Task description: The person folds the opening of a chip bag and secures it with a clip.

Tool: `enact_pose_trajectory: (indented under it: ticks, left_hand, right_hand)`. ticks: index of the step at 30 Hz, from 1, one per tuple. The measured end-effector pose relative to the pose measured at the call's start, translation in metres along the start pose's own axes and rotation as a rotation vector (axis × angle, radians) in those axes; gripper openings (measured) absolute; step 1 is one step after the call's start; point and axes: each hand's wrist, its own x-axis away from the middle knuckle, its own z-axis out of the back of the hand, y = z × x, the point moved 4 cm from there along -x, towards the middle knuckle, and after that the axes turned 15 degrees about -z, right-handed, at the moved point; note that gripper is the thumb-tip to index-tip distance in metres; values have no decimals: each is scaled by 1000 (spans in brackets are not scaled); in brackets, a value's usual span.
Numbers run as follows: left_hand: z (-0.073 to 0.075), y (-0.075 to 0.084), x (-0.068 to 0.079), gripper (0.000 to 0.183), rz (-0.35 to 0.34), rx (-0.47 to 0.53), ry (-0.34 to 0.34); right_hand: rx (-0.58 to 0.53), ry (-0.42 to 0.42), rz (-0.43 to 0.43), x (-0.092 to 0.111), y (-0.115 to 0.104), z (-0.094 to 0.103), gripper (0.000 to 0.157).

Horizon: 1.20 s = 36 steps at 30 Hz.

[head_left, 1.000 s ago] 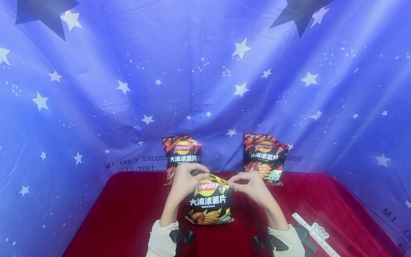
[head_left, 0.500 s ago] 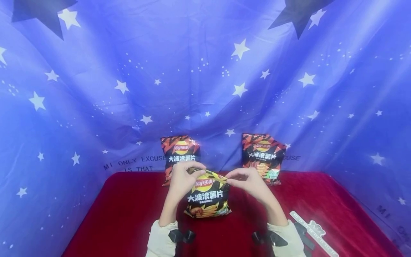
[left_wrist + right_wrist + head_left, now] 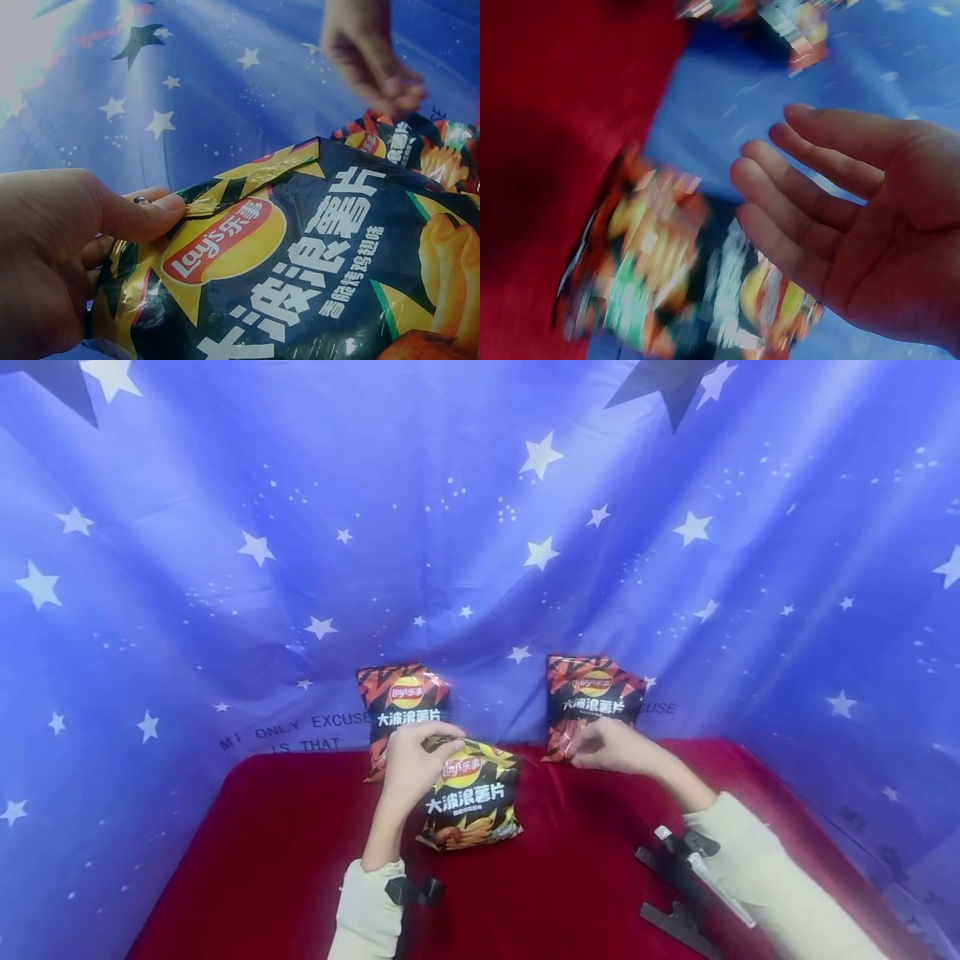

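My left hand pinches the folded top edge of a black and yellow bag of chips between thumb and fingers. In the left wrist view the thumb presses on the fold at the upper left of the bag. My right hand is off this bag, in front of the red and black bag of chips at the back right. The right wrist view shows that hand with relaxed, slightly bent fingers and nothing in them, beside the blurred red bag.
Another red and black bag of chips stands at the back left, partly hidden by my left hand. A red cloth covers the table. Behind it hangs a blue starry curtain. A black and white object lies near my right forearm.
My right hand has let go of the black and yellow bag's top edge and moved right, toward the back right bag. The left hand keeps its hold. The head view has shifted slightly.
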Motion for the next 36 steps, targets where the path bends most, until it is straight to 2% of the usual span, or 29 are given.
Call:
enact_pose_trajectory:
  ticks: [5,12,16,23,27,36]
  left_hand:
    - [5,-3,-1,9,7,12,4]
    - [7,-4,-1,10,23,27,9]
    - [6,-5,0,10,31,31,10]
    - [3,-4,1,11,31,44,8]
    - [2,-5,2,11,42,45,2]
    - [1,-8,3,10,44,53,6]
  right_hand:
    - [63,-134,-86,11,35,10,4]
    - [136,-305,-298,41,80,12,9]
    - [180,-374,-384,59,102,12,8]
    - [125,-412,-480,82,130,4,12]
    - [85,-420,-524,90,141,-3,13]
    - [103,-413,-513,93,149,-10,15]
